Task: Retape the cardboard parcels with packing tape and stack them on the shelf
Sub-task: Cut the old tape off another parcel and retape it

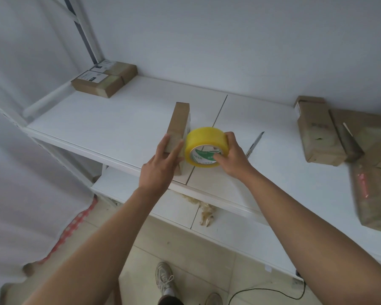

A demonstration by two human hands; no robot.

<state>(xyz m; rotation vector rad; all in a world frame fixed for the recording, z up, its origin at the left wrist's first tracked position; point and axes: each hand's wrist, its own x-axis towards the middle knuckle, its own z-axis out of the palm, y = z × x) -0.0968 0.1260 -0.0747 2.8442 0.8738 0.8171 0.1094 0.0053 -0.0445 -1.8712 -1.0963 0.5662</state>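
Left hand (163, 159) flat-fingered against upright parcel (179, 126), hiding its near end; right hand (231, 155) grips tape roll (204, 147); right-side parcels (321, 133) blurred

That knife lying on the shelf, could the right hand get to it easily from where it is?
Probably yes. The knife lies on bare shelf just beyond the right hand, nothing between them. But that hand grips the tape roll, so it would have to put it down first.
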